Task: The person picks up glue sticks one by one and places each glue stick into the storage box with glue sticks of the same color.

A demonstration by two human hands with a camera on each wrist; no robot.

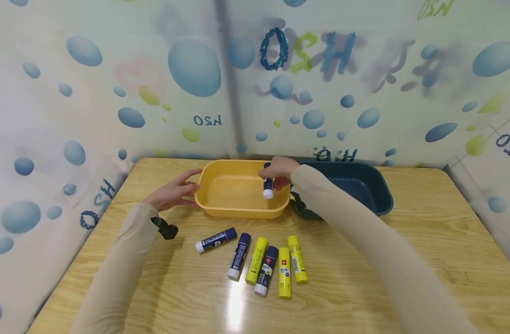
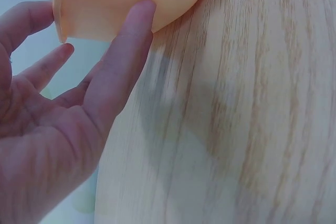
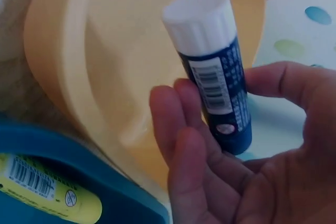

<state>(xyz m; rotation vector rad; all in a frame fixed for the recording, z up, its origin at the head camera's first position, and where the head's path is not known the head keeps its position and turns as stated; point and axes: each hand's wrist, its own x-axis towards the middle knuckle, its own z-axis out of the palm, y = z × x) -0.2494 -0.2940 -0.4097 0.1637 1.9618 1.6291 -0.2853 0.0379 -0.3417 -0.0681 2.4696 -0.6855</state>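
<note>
pinching a navy glue stick (image 1: 268, 185), right hand (image 1: 283, 170) overhangs the yellow tray (image 1: 238, 213), sleeve (image 1: 363, 222) partly hiding blue tray (image 1: 382, 188), left hand (image 1: 173, 191) spread.

From above, the head view faces forward and down; both close wrist views share its yellow tray (image 1: 237, 192).

The yellow tray (image 1: 225, 191) and the dark blue tray (image 1: 359, 188) look like smooth moulded plastic with a soft sheen, and the navy glue stick (image 3: 212, 77) above the yellow one has a smooth plastic barrel with a sleek printed label and a finely ribbed, paler-sheened white plastic cap. The yellow glue sticks (image 1: 285, 273) have smooth, shiny plastic tubes. The bench (image 1: 342, 287) shows streaky wood grain under a glossy finish that throws back a bright glare, while the beige sleeves (image 1: 112, 269) are matt, softly creased cloth.
</note>
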